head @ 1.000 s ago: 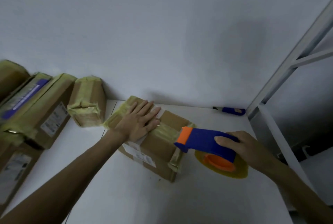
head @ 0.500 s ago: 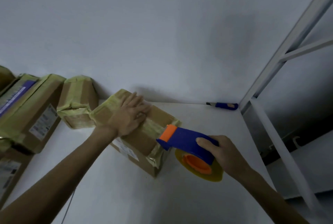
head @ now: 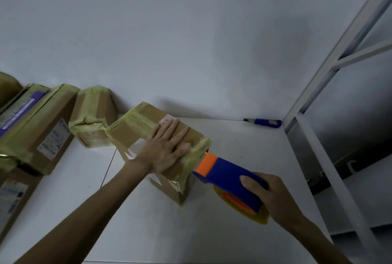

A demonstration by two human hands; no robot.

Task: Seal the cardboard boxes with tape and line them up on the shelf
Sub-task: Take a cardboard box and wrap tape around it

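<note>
A brown cardboard box (head: pixel 135 127) wrapped in yellowish tape lies on the white shelf (head: pixel 244 149). My left hand (head: pixel 165 149) presses flat on its top with straight fingers. My right hand (head: pixel 269 195) grips a blue tape dispenser (head: pixel 224 175) with an orange head and a yellow tape roll. The orange head sits at the box's near right corner. Tape runs over that end of the box.
A small taped box (head: pixel 93 119) stands against the wall behind. Larger taped boxes (head: pixel 36 127) are stacked at the left. A blue-handled utility knife (head: pixel 265 122) lies in the back right corner. The white shelf upright (head: pixel 331 66) rises at the right.
My left hand slid toward the near end of the box top. The dispenser stayed at the box's right end. The camera view shifted a little.
</note>
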